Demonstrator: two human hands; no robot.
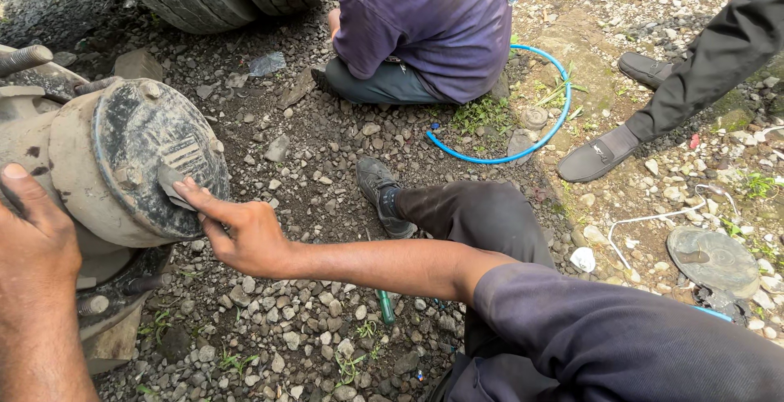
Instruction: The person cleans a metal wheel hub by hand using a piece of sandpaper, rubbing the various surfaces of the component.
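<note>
- The right hand (245, 234) pinched a small grey scrap of abrasive paper (173, 185) between thumb and fingers and pressed it flat against the dirty round metal hub cap (147, 153) of the wheel hub at the left.
- The left hand (33, 226) rested on the near side of the same hub, its fingers mostly out of sight; whether it gripped anything could not be told.
- A green-handled screwdriver (385, 305) lay on the gravel ground (310, 337) under the right forearm.
- A person in a purple shirt (429, 22) sat beyond, beside a blue hose loop (535, 145).
- A round rusty metal disc (713, 261) lay on the stones at the right, near a second person's black loafer (600, 159).
</note>
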